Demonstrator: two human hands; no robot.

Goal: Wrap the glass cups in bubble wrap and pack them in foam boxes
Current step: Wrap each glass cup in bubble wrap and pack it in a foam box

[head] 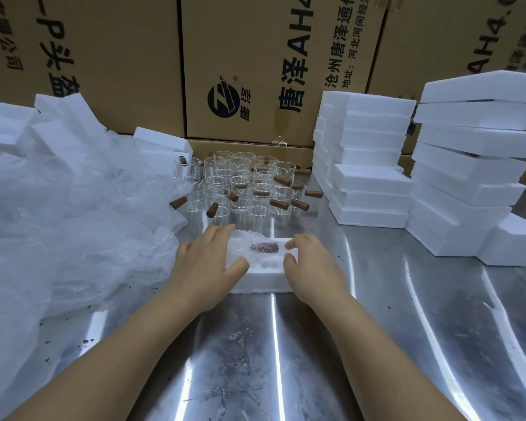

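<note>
Scuffed steel tabletop (377, 344) with bright glare streaks; printed cardboard cartons (255, 71) stacked behind.

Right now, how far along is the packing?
Done: one wrapped cup lies in the open foam box. In hand: left hand rests on it, right hand at the box's end; box not yet closed. Left: many bare cups behind. Stacked boxes on the right: contents unseen.

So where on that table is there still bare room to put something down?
Bare shiny steel table lies nearest the camera and right of the open white foam box, up to the stacked white foam boxes. The left is crowded by the crumpled clear bubble wrap heap; behind the box, by clear glass cups with brown handles.
</note>
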